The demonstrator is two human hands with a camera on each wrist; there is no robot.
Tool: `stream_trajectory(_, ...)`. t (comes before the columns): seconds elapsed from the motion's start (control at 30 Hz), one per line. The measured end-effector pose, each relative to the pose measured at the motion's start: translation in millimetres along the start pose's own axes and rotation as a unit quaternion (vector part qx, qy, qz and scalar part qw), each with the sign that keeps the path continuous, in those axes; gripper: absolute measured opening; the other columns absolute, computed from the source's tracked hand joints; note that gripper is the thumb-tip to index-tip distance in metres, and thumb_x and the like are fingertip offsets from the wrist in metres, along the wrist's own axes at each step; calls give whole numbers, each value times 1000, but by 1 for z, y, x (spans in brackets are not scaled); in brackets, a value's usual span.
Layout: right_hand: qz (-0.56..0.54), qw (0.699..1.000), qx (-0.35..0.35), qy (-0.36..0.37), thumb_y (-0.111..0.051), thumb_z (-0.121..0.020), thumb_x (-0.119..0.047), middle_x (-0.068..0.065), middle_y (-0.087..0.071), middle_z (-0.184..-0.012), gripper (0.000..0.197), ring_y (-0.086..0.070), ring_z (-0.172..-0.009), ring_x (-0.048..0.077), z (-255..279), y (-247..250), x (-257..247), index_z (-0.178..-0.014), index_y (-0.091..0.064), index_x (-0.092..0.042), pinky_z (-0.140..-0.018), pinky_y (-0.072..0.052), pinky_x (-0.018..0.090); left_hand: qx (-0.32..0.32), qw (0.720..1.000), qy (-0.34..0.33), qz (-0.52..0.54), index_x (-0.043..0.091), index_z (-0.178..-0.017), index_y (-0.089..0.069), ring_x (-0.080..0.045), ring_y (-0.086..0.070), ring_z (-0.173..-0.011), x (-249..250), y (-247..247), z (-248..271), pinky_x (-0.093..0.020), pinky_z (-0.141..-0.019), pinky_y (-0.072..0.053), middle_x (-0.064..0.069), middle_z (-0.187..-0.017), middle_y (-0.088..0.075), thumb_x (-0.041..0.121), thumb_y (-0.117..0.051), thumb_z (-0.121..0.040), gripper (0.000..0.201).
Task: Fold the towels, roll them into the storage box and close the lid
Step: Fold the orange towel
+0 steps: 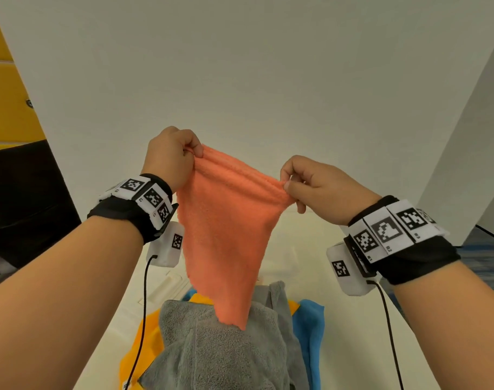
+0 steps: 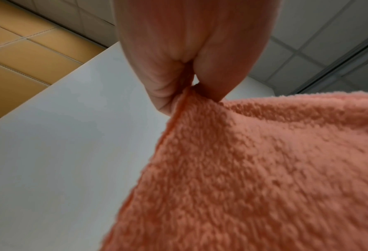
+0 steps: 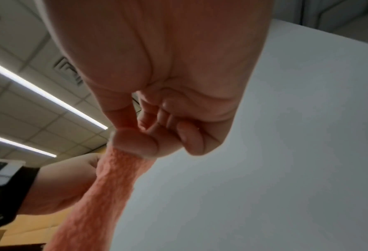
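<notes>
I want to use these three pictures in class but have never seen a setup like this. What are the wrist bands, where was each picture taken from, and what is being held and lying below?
No machine here: a person works with bare hands. The bands with black-and-white squares carry small wrist cameras. The wide picture comes from a camera on the head, looking down. The other two look along each hand from the wrist.

The left hand and the right hand each pinch the top edge of an orange towel, which hangs in the air between them. The left wrist view shows that grip close up, thumb and finger on the hem.

Below, on a cream surface, lies a pile: a grey towel on top, with a yellow cloth and a blue cloth beneath.
</notes>
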State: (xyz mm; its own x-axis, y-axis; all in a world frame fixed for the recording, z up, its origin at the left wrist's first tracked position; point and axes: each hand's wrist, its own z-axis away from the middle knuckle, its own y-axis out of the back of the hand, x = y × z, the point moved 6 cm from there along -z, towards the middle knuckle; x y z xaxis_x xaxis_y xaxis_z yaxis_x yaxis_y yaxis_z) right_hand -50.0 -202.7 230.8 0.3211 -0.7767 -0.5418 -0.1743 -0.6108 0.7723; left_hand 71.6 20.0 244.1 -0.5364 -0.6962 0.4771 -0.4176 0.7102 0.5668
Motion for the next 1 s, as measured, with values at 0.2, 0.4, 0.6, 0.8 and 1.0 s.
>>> stream_trajectory(0.2,74,996,38,-26,-40,-100,-21,-6,-64,-71,9,-62,-64,1,-2,-2,9,-100,-49,-23,-58,-39,21,6,1000,19,23,17,-71,-62,-19,-50,-83,2,4,3,-24,-70,-35,-5,-89,-57,-7,-38,-78,35)
stream_trajectory(0.4,36,999,19,-22,-32,-102,-26,1,-70,-70,9,-68,-65,9,-3,-13,5,-97,-40,-31,-66,-49,30,25,958,128,256,23,-64,-51,-8,-40,-56,10,5,9,-24,-52,-32,8,-63,-46,1,-35,-80,31)
stream_trajectory(0.6,64,996,55,-32,-34,-101,-26,2,-66,-66,9,-65,-62,14,-3,-5,12,-97,-42,-30,-60,-45,30,-199,974,27,110,37,-104,-59,-7,-55,-75,37,-5,21,-23,-64,-39,9,-81,-54,65,-71,-63,51)
stream_trajectory(0.8,74,978,180,-74,-35,-100,-23,7,-62,-78,9,-62,-64,25,-2,22,32,-101,-44,-23,-66,-53,39,-284,959,1,1,34,-106,-61,-1,-50,-82,27,-17,26,-21,-65,-39,16,-93,-51,42,-82,-69,43)
stream_trajectory(1.0,-67,976,203,-35,-42,-99,-15,-4,-57,-75,11,-53,-62,12,0,25,25,-94,-48,-22,-63,-44,25,-259,963,10,79,25,-81,-62,-11,-56,-71,27,-18,24,-25,-60,-41,6,-77,-60,47,-70,-80,24)
